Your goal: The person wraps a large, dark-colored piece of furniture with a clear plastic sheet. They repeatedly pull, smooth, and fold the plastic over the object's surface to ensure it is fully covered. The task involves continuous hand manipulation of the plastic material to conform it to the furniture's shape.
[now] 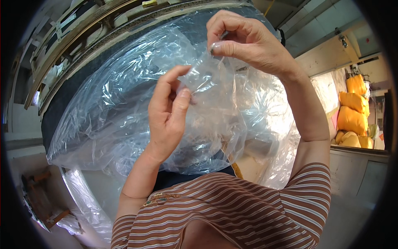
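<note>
A large sheet of clear plastic film (pixel 120 95), crumpled and glossy, spreads over a dark tabletop (pixel 56 112) and falls towards my lap. High at the right, my right hand (pixel 242 39) pinches a bit of the film between thumb and bent fingers, pulling it up into a peak. My left hand (pixel 168 112), lower and further left, has its fingers curled round with the thumb near them, closed on another part of the same film. Between both hands the film is drawn up in folds. Whether it is a bag or a flat sheet I cannot tell.
Wooden rails (pixel 78 35) run along the table's far side. To the right, orange bundles (pixel 352 116) sit on a shelf beside a wooden board (pixel 327 58). More clear film (pixel 85 199) hangs at the lower left, near a dark wooden stool-like object (pixel 39 195).
</note>
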Demonstrator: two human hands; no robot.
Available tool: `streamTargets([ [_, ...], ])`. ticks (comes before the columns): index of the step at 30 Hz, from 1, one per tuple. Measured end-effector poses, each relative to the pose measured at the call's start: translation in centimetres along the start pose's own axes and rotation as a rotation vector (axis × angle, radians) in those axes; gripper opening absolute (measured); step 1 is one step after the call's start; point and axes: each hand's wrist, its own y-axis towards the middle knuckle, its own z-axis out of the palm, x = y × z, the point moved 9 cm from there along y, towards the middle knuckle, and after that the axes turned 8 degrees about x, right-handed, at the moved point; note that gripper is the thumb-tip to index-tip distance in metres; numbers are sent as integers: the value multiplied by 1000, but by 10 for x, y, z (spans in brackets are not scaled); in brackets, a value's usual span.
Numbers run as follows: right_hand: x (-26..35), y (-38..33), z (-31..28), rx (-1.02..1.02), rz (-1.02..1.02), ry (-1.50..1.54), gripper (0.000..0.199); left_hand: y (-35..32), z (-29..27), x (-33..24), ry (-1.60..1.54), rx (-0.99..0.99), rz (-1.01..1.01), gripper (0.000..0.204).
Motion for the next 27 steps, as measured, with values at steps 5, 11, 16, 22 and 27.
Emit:
streamTargets([
  [5, -3, 24, 4, -318, -89, 339, 7, 19, -24, 10, -547, -129, -192, 24],
  [11, -33, 85, -3, -706, -132, 226, 6, 77, -95, 4, 80, 16, -231, 23],
  [16, -148, 110, -46, -1001, 71, -83, 11, 133, -152, 69, 172, 45, -424, 20],
  [22, -205, 99, -38, -1068, 179, -77, 12, 141, -178, 111, 588, -316, -111, 27],
  [27, -202, 64, -59, -1213, 175, -247, 11, 173, -154, 104, 671, -263, 7, 27],
])
